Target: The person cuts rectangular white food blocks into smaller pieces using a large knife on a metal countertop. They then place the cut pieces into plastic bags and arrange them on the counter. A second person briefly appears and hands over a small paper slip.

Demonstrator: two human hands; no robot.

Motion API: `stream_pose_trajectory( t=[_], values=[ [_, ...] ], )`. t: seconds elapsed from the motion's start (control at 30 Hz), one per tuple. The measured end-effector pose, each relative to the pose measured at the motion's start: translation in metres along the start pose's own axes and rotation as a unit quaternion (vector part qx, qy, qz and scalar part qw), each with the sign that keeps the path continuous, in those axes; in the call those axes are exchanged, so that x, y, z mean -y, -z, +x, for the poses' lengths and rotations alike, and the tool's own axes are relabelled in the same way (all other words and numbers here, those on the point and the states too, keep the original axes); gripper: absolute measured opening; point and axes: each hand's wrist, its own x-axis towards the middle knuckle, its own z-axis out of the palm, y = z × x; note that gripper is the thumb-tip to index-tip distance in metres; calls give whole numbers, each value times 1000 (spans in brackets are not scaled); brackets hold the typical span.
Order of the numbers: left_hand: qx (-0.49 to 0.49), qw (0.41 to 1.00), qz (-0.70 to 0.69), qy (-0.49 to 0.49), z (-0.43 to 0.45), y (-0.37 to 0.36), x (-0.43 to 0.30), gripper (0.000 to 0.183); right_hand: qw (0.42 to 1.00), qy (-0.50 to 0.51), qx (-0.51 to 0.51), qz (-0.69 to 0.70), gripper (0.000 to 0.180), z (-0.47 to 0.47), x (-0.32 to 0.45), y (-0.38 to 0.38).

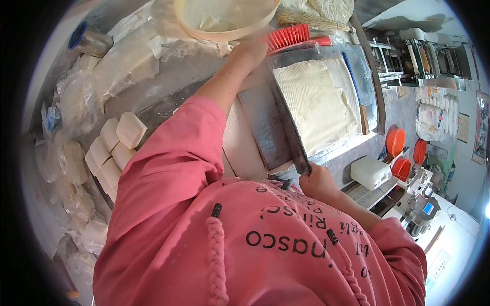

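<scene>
A long dark metal tray (264, 130), its raised rim running away from my body, lies between my hands. My right hand (319, 179) is closed around the near end of the rim. At its far end is my left hand (250, 53), closed on the tray there; its fingers are blurred and partly hidden. Right of the rim lies a ridged cream-coloured sheet (317, 103), seemingly dough, with an uneven right edge. Left of the tray sits a pale flat board (245, 141), partly behind my left sleeve. A red-bristled brush (289, 37) rests just beyond my left hand.
A round sieve (227, 36) and a straw whisk broom (310, 20) lie at the far side. White blocks (130, 130) are stacked at left, near plastic bags (126, 72) and a metal cup (92, 40). A wooden handle (364, 119) and a white jug (370, 173) are at right.
</scene>
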Motion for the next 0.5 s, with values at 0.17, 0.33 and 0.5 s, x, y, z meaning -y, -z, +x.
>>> stream_pose_trajectory(
  t=[0.17, 0.33, 0.5],
  values=[
    [-26, 999, 38, 29, -27, 3, -16, 54, 997, 43, -63, 24, 31, 32, -21, -42],
    [-39, 987, 149, 53, -37, 8, -30, 53, 993, 36, -106, 35, 29, 40, -30, -58],
    [-221, 731, 556, -328, -129, -42, -23, 58, 998, 12, -58, 3, 28, -25, -117, -110]
  ],
)
